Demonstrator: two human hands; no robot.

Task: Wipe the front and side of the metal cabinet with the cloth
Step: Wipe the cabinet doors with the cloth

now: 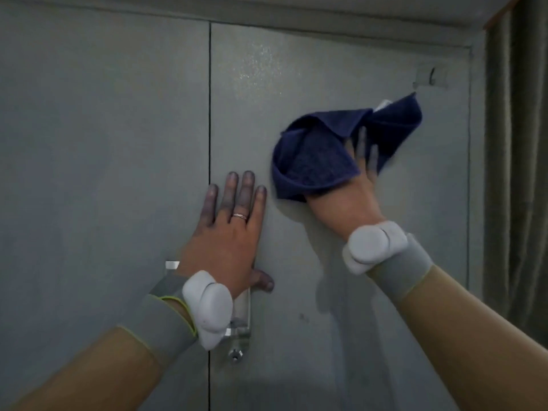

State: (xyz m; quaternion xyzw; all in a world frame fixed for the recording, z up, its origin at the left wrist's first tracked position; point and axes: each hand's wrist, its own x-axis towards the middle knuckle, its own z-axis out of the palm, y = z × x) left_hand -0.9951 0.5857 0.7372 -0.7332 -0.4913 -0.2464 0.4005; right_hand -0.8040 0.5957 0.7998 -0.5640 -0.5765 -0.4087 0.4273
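The grey metal cabinet (103, 143) fills the view with two front doors split by a dark vertical seam. My right hand (353, 200) presses a crumpled dark blue cloth (320, 152) flat against the upper part of the right door. My left hand (231, 232) lies flat with fingers spread on the right door just beside the seam, above the door's metal handle and lock (240, 336), and holds nothing. The cabinet's side is hidden from this angle.
A small clear hook (431, 77) is stuck on the right door above the cloth. A greenish curtain (516, 158) hangs close to the cabinet's right edge. The ceiling edge shows at the top right.
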